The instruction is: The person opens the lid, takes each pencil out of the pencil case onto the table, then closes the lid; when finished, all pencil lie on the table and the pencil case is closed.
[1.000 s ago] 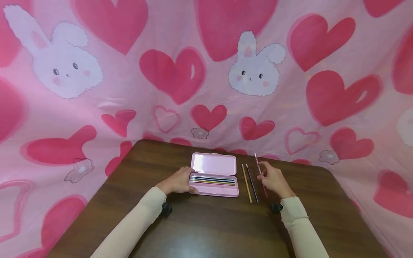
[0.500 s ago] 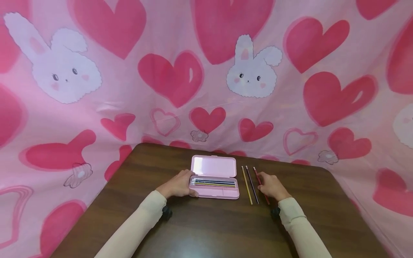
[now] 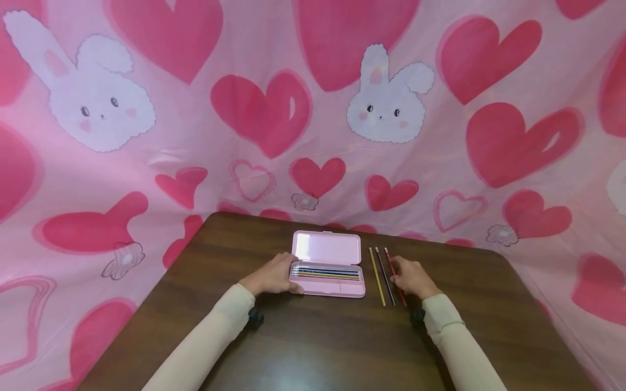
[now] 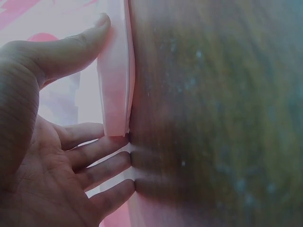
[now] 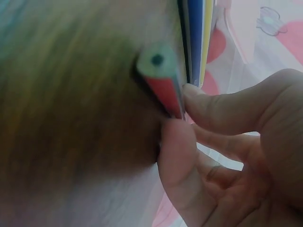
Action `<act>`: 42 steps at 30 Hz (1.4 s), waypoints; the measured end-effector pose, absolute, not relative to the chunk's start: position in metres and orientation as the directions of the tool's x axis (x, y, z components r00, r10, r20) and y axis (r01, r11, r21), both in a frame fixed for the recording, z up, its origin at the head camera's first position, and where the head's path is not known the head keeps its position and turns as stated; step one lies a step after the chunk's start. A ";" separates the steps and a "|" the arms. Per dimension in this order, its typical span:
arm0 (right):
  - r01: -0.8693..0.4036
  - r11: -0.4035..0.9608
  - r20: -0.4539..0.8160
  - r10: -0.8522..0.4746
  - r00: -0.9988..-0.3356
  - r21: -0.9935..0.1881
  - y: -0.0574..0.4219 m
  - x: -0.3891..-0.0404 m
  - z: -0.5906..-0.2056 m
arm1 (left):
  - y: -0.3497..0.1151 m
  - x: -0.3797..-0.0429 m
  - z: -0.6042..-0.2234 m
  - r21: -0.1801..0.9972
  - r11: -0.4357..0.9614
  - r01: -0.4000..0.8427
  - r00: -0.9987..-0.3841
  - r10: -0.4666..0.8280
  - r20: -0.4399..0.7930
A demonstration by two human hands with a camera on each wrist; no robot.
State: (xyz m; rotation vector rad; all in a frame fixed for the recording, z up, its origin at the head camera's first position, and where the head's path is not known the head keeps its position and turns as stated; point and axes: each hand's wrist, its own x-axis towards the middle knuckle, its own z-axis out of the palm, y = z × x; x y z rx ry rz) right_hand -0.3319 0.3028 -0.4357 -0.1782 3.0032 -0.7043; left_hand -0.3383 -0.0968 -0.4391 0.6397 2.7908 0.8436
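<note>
A pink pencil case [image 3: 352, 289] lies with its lid up on the table in the head view, several pencils [image 3: 325, 273] in its back compartment. My left hand [image 3: 274, 274] holds the case's left end, thumb at the front side and fingers round the end. In the left wrist view the thumb [image 4: 71, 54] presses the case wall [image 4: 116, 90]. My right hand [image 3: 413, 278] pinches a red pencil [image 5: 163, 92] between thumb and fingers, unsharpened end toward the wrist camera. That pencil lies beside a dark blue pencil [image 3: 385, 276] and a yellow pencil [image 3: 377, 276], eraser ends away.
The brown wooden table [image 3: 303, 347] reaches to a pink cloth backdrop [image 3: 274, 179] with hearts and rabbits. The raised lid [image 3: 337, 248] stands behind the case's tray. The loose pencils lie just right of the case.
My right hand has brought the red pencil down from a raised slant to lie beside the blue one, roughly parallel. The left hand keeps its place on the case.
</note>
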 end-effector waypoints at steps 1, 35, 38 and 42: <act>-0.094 0.884 -0.027 -0.120 -0.992 -0.457 0.303 -0.332 -0.435 | -0.097 -0.338 -0.439 0.558 0.750 0.356 -0.895 0.444 -0.026; -0.520 0.746 0.221 -0.472 -0.853 -0.416 0.172 -0.346 -0.426 | -0.097 -0.336 -0.438 0.550 0.746 0.376 -0.889 0.457 -0.013; -0.533 0.751 0.212 -0.490 -0.845 -0.389 0.169 -0.347 -0.431 | -0.097 -0.336 -0.438 0.557 0.744 0.371 -0.891 0.454 -0.012; -0.549 0.749 0.221 -0.503 -0.836 -0.371 0.169 -0.349 -0.433 | -0.098 -0.336 -0.437 0.562 0.741 0.369 -0.893 0.450 -0.008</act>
